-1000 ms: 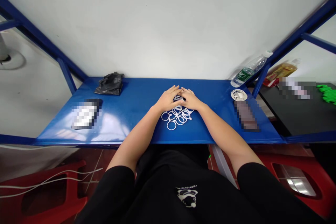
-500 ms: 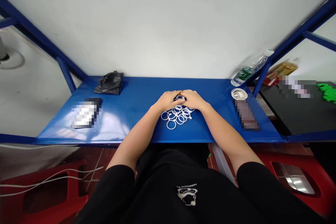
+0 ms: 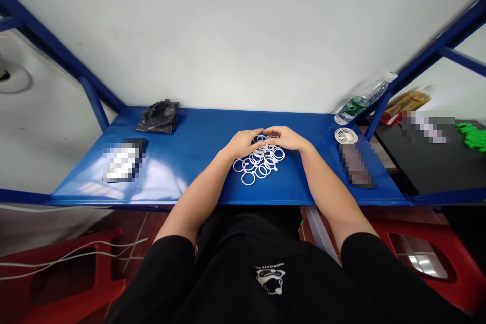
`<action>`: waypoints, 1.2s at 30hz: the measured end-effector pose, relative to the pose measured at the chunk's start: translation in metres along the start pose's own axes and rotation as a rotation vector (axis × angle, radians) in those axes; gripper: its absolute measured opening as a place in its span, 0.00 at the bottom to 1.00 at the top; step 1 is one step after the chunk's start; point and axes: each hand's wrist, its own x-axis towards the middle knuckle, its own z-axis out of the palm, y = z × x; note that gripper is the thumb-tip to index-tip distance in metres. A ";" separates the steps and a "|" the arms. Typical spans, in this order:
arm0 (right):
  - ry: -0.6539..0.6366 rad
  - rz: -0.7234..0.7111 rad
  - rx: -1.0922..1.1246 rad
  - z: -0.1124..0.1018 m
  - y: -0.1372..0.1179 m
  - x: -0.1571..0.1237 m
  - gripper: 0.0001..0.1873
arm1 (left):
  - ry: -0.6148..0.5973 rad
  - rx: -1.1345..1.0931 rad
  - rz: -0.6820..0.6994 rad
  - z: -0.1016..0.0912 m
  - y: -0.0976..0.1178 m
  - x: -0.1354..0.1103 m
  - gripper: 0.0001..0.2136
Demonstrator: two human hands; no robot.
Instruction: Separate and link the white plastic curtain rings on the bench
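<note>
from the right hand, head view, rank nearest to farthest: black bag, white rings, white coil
1. White rings: right at the right hand, some partly behind its fingers.
2. White coil: off to its right.
3. Black bag: well to its left.

White rings (image 3: 262, 171), overlapping: some lie partly covered by the left hand (image 3: 243, 144) and right hand (image 3: 285, 138); from where I stand the palms are hidden, and whether either grips a ring cannot be told. Blurred into coarse squares: a dark-edged object (image 3: 124, 161) at left, a brownish object (image 3: 356, 165) at right, and a pale object (image 3: 429, 126) on the black table (image 3: 421, 167). Too small to read: lettering on the black shirt (image 3: 243, 258). Cut off by the edge of view: the left red stool (image 3: 102, 266), green object (image 3: 474, 135) and white fixture (image 3: 18, 83).
</note>
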 end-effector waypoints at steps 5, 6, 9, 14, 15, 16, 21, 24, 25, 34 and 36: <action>0.147 0.068 0.018 -0.007 0.007 0.003 0.18 | -0.055 0.026 -0.055 -0.007 0.008 -0.001 0.29; 0.198 0.073 -0.062 -0.010 0.007 0.002 0.17 | -0.064 0.025 -0.062 -0.008 0.009 -0.001 0.29; 0.292 0.086 -0.294 -0.019 0.006 -0.001 0.13 | -0.074 0.015 -0.074 -0.011 0.012 -0.001 0.29; 0.219 0.116 -0.395 -0.023 0.007 -0.005 0.12 | -0.068 0.005 -0.069 -0.009 0.013 -0.001 0.28; 0.191 0.122 -0.392 -0.022 0.007 -0.005 0.12 | -0.064 0.006 -0.065 -0.008 0.012 -0.001 0.27; 0.167 0.129 -0.389 -0.021 0.007 -0.005 0.11 | -0.060 0.008 -0.060 -0.007 0.012 -0.001 0.27; 0.114 0.148 -0.437 -0.019 0.004 -0.005 0.08 | -0.036 0.010 -0.031 -0.002 0.012 0.000 0.26; 0.118 0.149 -0.441 -0.019 0.004 -0.005 0.07 | -0.030 0.006 -0.014 -0.001 0.013 0.001 0.26; 0.111 0.156 -0.444 -0.019 0.004 -0.005 0.07 | -0.031 0.005 -0.010 -0.001 0.013 0.001 0.26; 0.100 0.144 -0.382 -0.020 0.003 -0.004 0.06 | -0.049 -0.011 0.010 -0.002 0.016 0.000 0.25; 0.138 0.124 -0.342 -0.020 0.001 -0.004 0.05 | -0.046 -0.008 0.012 -0.001 0.016 0.000 0.24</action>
